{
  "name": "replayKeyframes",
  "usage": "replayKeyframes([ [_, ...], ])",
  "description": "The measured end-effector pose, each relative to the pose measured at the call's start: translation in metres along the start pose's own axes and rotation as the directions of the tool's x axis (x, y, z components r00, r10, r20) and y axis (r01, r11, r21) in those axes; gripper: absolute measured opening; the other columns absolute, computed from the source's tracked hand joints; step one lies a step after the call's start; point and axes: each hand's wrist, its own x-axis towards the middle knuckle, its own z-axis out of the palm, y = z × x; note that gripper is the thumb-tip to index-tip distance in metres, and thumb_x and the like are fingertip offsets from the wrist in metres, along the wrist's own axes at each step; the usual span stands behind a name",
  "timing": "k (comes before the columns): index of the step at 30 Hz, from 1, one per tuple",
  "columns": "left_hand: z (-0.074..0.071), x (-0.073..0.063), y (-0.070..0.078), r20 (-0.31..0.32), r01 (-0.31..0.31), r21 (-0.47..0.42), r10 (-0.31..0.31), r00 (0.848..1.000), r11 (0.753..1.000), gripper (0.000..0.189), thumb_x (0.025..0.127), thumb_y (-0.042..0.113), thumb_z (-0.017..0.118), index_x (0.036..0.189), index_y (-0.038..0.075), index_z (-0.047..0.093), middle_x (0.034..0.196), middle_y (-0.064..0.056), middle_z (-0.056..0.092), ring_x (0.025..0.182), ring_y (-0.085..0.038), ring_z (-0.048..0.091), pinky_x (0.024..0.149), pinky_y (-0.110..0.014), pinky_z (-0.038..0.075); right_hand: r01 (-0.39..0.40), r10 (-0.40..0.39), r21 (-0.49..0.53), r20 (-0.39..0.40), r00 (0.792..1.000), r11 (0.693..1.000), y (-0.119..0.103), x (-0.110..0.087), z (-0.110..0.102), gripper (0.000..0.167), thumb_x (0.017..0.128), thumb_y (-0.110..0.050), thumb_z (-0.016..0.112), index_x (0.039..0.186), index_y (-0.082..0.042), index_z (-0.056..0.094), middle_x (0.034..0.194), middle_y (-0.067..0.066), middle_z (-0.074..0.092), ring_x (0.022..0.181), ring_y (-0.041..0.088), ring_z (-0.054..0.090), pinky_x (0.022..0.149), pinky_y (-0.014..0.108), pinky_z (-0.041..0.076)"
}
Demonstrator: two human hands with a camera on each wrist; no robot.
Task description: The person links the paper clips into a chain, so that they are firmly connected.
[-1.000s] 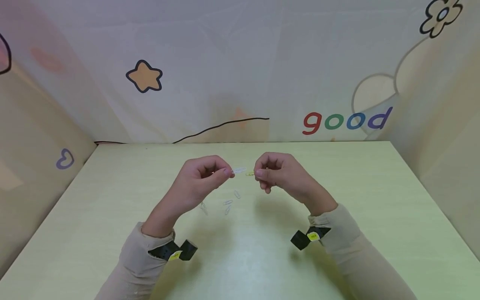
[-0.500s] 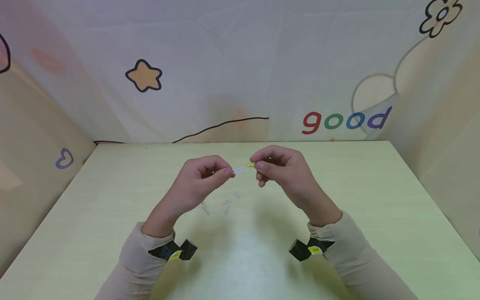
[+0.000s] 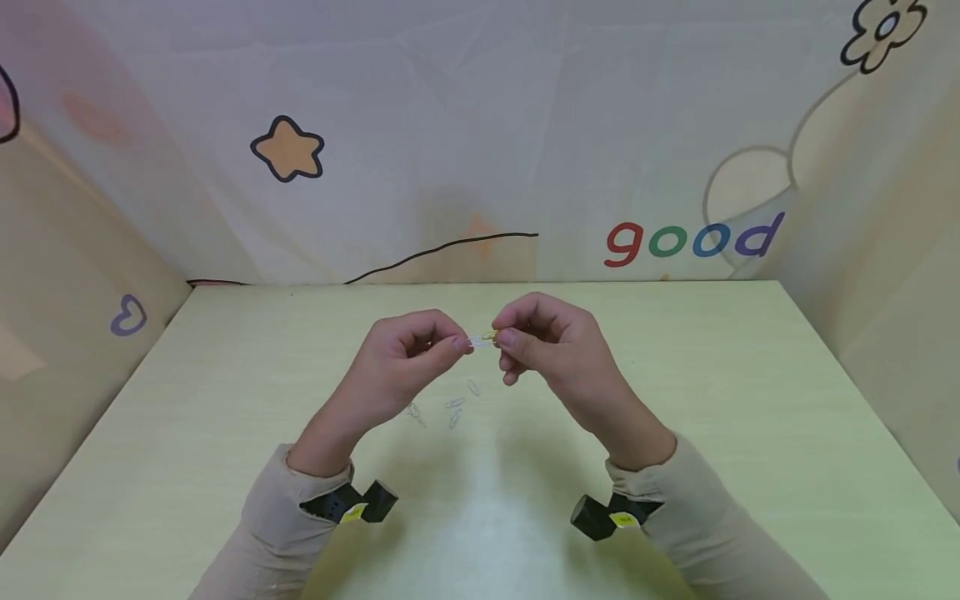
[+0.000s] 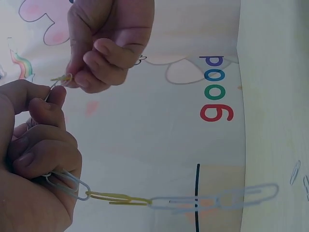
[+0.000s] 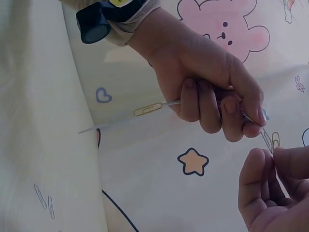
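Above the table, my left hand (image 3: 408,358) pinches a white paper clip (image 3: 477,342) between thumb and forefinger, its end sticking out to the right. From under the curled fingers of that hand hangs a chain of linked paper clips: a yellow clip (image 4: 118,198) in the middle, pale ones (image 4: 183,204) below it, as the left wrist view shows. Facing it, my right hand (image 3: 558,342) holds a small yellow paper clip (image 5: 276,139) by thumb and fingertip. This clip meets the end of the white one, and the right fingers partly hide it.
Several loose paper clips (image 3: 455,403) lie on the pale table (image 3: 225,392) below the hands. Behind the table's far edge stands a printed cloth backdrop (image 3: 450,125). Each wrist bears a black camera, the right one (image 3: 594,518) close over the table.
My right hand rose slightly, then moved left, bringing the yellow paper clip from beside the white one to overlap its end. The left hand has stayed almost still.
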Motion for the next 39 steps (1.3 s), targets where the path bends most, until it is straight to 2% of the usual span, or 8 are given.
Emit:
replayKeyframes([
  [7,0.000,-0.001,0.001,-0.031,-0.028,-0.004,0.028,0.999,1.000,0.010,0.099,0.011,0.064,0.093,0.006,0.071,0.070,-0.006,0.048,0.059,-0.018,0.039,0.058,-0.029,0.037,-0.042,0.042,-0.070,0.004,0.999,0.997,0.000,0.000,0.000,0.011,0.096,0.001,0.064,0.105,0.007,0.062,0.088,0.017,0.057,0.071,0.022,0.059,0.067,0.034,0.057],
  [17,0.000,0.001,0.001,-0.059,-0.083,-0.048,0.081,0.995,0.995,0.009,0.098,0.008,0.064,0.091,0.004,0.070,0.068,-0.006,0.047,0.057,-0.019,0.036,0.054,-0.029,0.032,-0.007,0.005,-0.084,-0.025,1.000,0.996,-0.001,0.000,0.001,0.010,0.094,0.004,0.064,0.103,0.009,0.063,0.086,0.013,0.061,0.069,0.022,0.061,0.068,0.036,0.058],
  [23,-0.003,0.001,0.000,-0.089,-0.072,-0.068,0.066,0.994,0.995,0.010,0.098,0.008,0.063,0.093,0.002,0.070,0.068,-0.006,0.048,0.052,-0.017,0.034,0.047,-0.027,0.028,0.016,-0.023,-0.117,-0.061,0.998,0.993,-0.004,0.001,-0.002,0.008,0.093,0.005,0.064,0.101,0.008,0.064,0.084,0.013,0.062,0.067,0.023,0.060,0.067,0.035,0.058],
  [25,-0.004,0.001,0.000,-0.071,-0.057,-0.086,0.051,0.996,0.995,0.011,0.098,0.009,0.062,0.093,0.002,0.070,0.068,-0.007,0.048,0.051,-0.017,0.034,0.046,-0.027,0.028,0.029,-0.038,-0.123,-0.070,0.997,0.992,-0.005,0.000,-0.004,0.008,0.093,0.005,0.065,0.100,0.008,0.065,0.084,0.014,0.062,0.067,0.024,0.060,0.067,0.035,0.058],
  [28,-0.004,0.001,-0.002,-0.006,-0.031,-0.124,0.031,1.000,0.992,0.014,0.100,0.010,0.059,0.095,0.002,0.069,0.069,-0.011,0.049,0.049,-0.017,0.033,0.045,-0.026,0.028,0.065,-0.078,-0.149,-0.080,0.994,0.987,-0.008,-0.001,-0.006,0.008,0.092,0.004,0.066,0.100,0.007,0.066,0.086,0.017,0.061,0.067,0.025,0.060,0.066,0.036,0.058],
  [32,-0.002,0.002,-0.005,0.102,-0.026,-0.139,0.040,0.994,0.990,0.017,0.103,0.011,0.054,0.099,0.002,0.068,0.074,-0.013,0.055,0.044,-0.021,0.039,0.043,-0.029,0.038,0.115,-0.133,-0.195,-0.079,0.988,0.974,-0.014,-0.006,-0.007,0.010,0.093,0.003,0.066,0.102,0.006,0.068,0.088,0.017,0.062,0.067,0.027,0.061,0.066,0.036,0.058],
  [35,0.001,0.002,-0.005,0.156,-0.027,-0.157,0.051,0.986,0.987,0.020,0.105,0.012,0.051,0.103,0.000,0.067,0.078,-0.013,0.060,0.046,-0.026,0.050,0.048,-0.034,0.049,0.143,-0.162,-0.225,-0.068,0.984,0.964,-0.017,-0.008,-0.005,0.011,0.093,0.003,0.065,0.103,0.006,0.069,0.089,0.017,0.062,0.068,0.028,0.061,0.065,0.035,0.058],
  [39,0.004,0.001,-0.004,0.206,0.017,-0.219,0.030,0.978,0.976,0.023,0.105,0.014,0.050,0.108,-0.003,0.066,0.083,-0.016,0.064,0.053,-0.032,0.060,0.058,-0.040,0.056,0.179,-0.197,-0.265,-0.043,0.979,0.948,-0.020,-0.011,-0.001,0.011,0.093,0.004,0.064,0.102,0.005,0.069,0.088,0.019,0.062,0.066,0.028,0.060,0.064,0.034,0.056],
])
